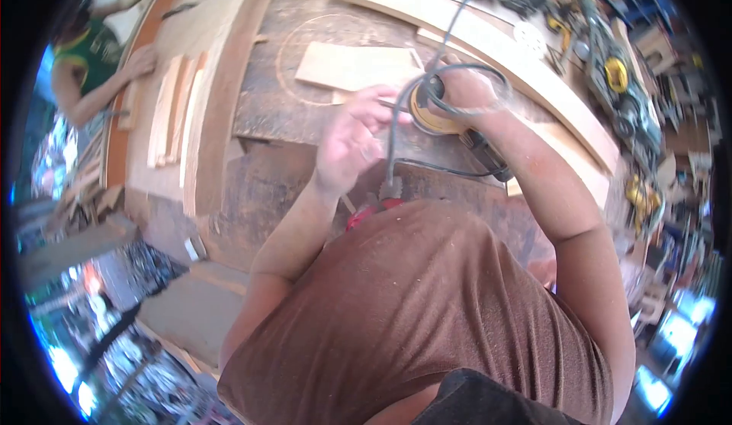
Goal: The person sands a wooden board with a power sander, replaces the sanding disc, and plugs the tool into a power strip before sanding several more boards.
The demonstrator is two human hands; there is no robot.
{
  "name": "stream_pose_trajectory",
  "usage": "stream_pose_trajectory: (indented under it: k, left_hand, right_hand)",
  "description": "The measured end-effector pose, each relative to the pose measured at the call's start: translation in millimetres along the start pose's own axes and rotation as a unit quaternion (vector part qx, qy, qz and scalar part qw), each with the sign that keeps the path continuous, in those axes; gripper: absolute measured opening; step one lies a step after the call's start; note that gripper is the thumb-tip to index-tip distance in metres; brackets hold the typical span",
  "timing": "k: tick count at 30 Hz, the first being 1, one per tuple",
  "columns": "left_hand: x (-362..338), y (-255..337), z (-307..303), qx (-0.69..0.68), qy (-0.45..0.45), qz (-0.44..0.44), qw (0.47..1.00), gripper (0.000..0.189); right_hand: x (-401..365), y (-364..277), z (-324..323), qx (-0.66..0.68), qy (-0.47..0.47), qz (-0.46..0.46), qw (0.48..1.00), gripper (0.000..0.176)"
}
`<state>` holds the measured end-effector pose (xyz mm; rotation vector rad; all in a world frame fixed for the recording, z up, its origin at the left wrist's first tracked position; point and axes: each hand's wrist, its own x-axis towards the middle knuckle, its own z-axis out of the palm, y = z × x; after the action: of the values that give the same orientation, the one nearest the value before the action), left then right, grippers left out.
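Note:
My right hand (pixel 469 89) is wrapped over the top of a yellow and black power sander (pixel 432 108), tilted above the workbench (pixel 263 120). A dark power cord (pixel 393 139) loops around that wrist and hangs down past the sander. My left hand (pixel 351 139) is just left of the sander, its fingers loosely bent and apart, fingertips close to the cord and the sander's edge. Blur hides whether they touch. Behind both hands, a pale flat wooden piece (pixel 354 66) lies on the bench.
Long pale boards (pixel 488 43) cross the bench at the back right. A thick beam (pixel 221 97) and thin wood strips (pixel 175 112) lie to the left. Another person (pixel 91 66) works at far left. Power tools (pixel 618 82) crowd the right side.

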<state>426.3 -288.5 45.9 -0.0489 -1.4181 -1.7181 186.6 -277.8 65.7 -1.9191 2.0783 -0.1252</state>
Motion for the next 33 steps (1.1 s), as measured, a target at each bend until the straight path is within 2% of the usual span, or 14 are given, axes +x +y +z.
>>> stream_pose_trajectory:
  k: [2,3,5,8,9,11,12,13,14,16,18,22,26,33]
  left_hand:
    - [14,-18,3,-0.078,0.158,-0.101,0.979,0.041]
    - [20,-31,1,-0.091,0.138,-0.112,0.98,0.041]
    - [25,-61,-11,-0.102,0.215,-0.262,0.935,0.041]
    - [31,-114,-36,-0.024,0.073,-0.439,0.895,0.033]
    - [38,-121,-29,-0.028,0.054,-0.445,0.894,0.033]
    - [51,-135,-14,0.203,-0.034,-0.469,0.859,0.023]
    - [52,-142,-11,0.199,-0.055,-0.47,0.858,0.023]
    - [52,-153,-12,0.413,-0.111,-0.263,0.865,0.021]
    - [52,-166,-16,0.582,-0.151,-0.024,0.799,0.019]
    - [49,-193,-35,0.576,-0.196,0.021,0.793,0.048]
    - [42,-207,-37,0.697,-0.248,-0.037,0.672,0.062]
    - [39,-211,-27,0.748,-0.264,-0.101,0.6,0.065]
    - [41,-203,-19,0.738,-0.282,-0.07,0.61,0.061]
    - [46,-203,-16,0.743,-0.253,-0.157,0.599,0.059]
  right_hand:
    - [-42,25,-6,0.006,0.05,0.053,0.997,0.053]
    - [-57,38,-12,-0.001,0.035,0.095,0.995,0.054]
    - [-90,69,-13,0.006,0.039,0.179,0.983,0.055]
    - [-138,122,-8,0.044,0.101,0.239,0.965,0.055]
    - [-154,136,-9,0.05,0.116,0.263,0.957,0.053]
    - [-182,172,-8,0.058,0.146,0.309,0.938,0.053]
    - [-195,186,-8,0.07,0.163,0.34,0.924,0.052]
    - [-207,203,-8,0.071,0.175,0.361,0.913,0.053]
    - [-216,222,-5,0.039,0.182,0.386,0.903,0.058]
    - [-231,253,-7,0.017,0.191,0.429,0.883,0.064]
    - [-238,289,-3,0.005,0.197,0.436,0.878,0.067]
    - [-215,249,-24,0.025,0.14,0.443,0.885,0.062]
    - [-166,193,-15,-0.004,0.119,0.339,0.933,0.062]
    - [-128,145,-17,0.026,0.101,0.281,0.954,0.058]
